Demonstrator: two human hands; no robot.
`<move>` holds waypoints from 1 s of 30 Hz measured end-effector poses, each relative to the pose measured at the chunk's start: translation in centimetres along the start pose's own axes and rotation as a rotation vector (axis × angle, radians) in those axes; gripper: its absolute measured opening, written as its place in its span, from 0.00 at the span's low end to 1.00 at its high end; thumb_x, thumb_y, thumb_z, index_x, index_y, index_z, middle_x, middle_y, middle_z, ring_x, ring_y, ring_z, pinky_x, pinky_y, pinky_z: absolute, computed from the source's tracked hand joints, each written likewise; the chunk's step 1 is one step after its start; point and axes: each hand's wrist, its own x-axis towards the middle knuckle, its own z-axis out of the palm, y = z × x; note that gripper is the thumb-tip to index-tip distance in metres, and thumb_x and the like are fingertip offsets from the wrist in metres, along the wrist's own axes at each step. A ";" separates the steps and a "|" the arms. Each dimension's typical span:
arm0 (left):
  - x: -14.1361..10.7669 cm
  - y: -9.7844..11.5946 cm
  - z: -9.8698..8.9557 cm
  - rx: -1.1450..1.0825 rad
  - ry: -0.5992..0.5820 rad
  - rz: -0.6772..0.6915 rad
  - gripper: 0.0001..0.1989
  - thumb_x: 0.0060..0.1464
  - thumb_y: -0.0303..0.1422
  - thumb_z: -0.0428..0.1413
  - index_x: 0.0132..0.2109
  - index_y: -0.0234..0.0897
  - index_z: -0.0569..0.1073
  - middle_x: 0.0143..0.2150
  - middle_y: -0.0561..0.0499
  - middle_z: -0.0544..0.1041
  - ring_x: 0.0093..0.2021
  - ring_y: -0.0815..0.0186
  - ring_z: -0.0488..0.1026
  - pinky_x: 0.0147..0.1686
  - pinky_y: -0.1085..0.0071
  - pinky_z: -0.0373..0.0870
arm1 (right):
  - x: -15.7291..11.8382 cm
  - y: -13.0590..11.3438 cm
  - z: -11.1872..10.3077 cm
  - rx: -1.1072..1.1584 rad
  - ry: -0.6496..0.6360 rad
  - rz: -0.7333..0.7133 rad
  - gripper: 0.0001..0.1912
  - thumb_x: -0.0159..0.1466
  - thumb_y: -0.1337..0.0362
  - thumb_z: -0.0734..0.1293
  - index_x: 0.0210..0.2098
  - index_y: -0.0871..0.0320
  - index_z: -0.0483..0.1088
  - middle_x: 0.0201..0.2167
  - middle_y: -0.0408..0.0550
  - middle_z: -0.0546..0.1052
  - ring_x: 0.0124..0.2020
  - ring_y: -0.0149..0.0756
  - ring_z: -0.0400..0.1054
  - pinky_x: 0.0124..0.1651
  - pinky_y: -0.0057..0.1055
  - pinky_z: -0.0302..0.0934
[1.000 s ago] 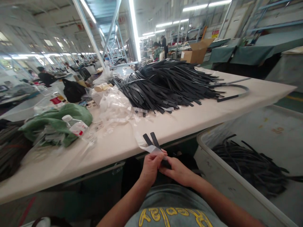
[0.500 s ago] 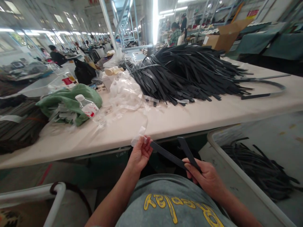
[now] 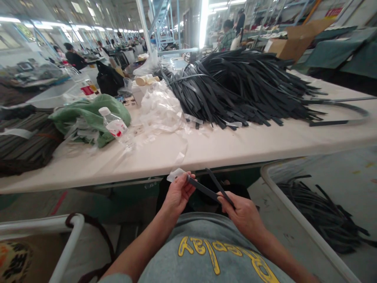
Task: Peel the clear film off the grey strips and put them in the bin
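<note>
Between my hands runs a dark flat strap (image 3: pixel 204 189), below the front edge of the table. My left hand (image 3: pixel 180 191) pinches one end of it together with a piece of translucent white tape (image 3: pixel 176 174). Lower right, my right hand (image 3: pixel 240 210) is closed around the strap, and another length of it sticks up past the fingers. A thin length of clear tape trails over the table edge from near my left hand toward a crumpled pile of white tape (image 3: pixel 161 106) on the tabletop.
On the pale table (image 3: pixel 235 145) lie a large bundle of dark straps (image 3: pixel 244 86), a plastic bottle (image 3: pixel 116 126), a green cloth (image 3: pixel 103 104) and a stack of dark strips (image 3: pixel 26 145). A bin (image 3: pixel 266 173) with straps stands at the right; people work in the background.
My right hand has moved left, closer to my left hand. My left hand now pinches the strap's end with the tape. The whole view has shifted slightly.
</note>
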 end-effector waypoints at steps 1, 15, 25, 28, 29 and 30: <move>-0.2 -0.5 0.2 0.007 -0.010 -0.010 0.12 0.49 0.35 0.65 0.38 0.33 0.77 0.35 0.48 0.82 0.33 0.66 0.79 0.34 0.73 0.75 | 0.3 -0.3 0.3 0.023 -0.007 0.017 0.21 0.70 0.50 0.55 0.37 0.56 0.74 0.21 0.43 0.73 0.23 0.34 0.69 0.29 0.28 0.59; -2.5 -3.2 1.4 0.078 -0.226 -0.034 0.14 0.49 0.38 0.66 0.38 0.31 0.80 0.37 0.45 0.81 0.36 0.66 0.76 0.40 0.71 0.72 | -1.0 -0.6 -3.2 0.263 -0.306 0.182 0.26 0.68 0.46 0.55 0.24 0.57 0.65 0.20 0.43 0.72 0.20 0.32 0.67 0.27 0.27 0.60; -2.9 -4.9 1.9 0.164 -0.235 -0.035 0.16 0.48 0.41 0.65 0.40 0.33 0.80 0.43 0.43 0.80 0.43 0.62 0.74 0.43 0.69 0.68 | -6.3 3.4 -6.0 0.239 -0.366 0.300 0.29 0.65 0.40 0.55 0.22 0.56 0.66 0.20 0.45 0.73 0.21 0.33 0.67 0.27 0.26 0.61; -3.5 -7.0 2.7 0.263 -0.333 -0.143 0.19 0.47 0.43 0.66 0.39 0.31 0.81 0.40 0.41 0.80 0.39 0.64 0.74 0.39 0.71 0.66 | -5.8 2.3 -5.1 0.227 -0.266 0.258 0.28 0.66 0.42 0.54 0.24 0.56 0.68 0.20 0.45 0.74 0.21 0.34 0.68 0.29 0.26 0.61; -3.7 -7.5 3.0 0.297 -0.358 -0.161 0.20 0.46 0.43 0.66 0.39 0.30 0.81 0.38 0.41 0.80 0.37 0.64 0.73 0.38 0.71 0.66 | -5.7 2.2 -4.9 0.227 -0.240 0.246 0.29 0.66 0.42 0.54 0.24 0.56 0.68 0.21 0.45 0.74 0.22 0.34 0.68 0.29 0.27 0.61; -3.9 -7.8 3.4 0.328 -0.377 -0.170 0.20 0.45 0.43 0.66 0.39 0.30 0.81 0.37 0.42 0.79 0.36 0.65 0.73 0.37 0.72 0.65 | -5.8 2.3 -5.0 0.226 -0.227 0.243 0.29 0.66 0.41 0.53 0.24 0.56 0.69 0.21 0.45 0.74 0.22 0.34 0.68 0.29 0.27 0.62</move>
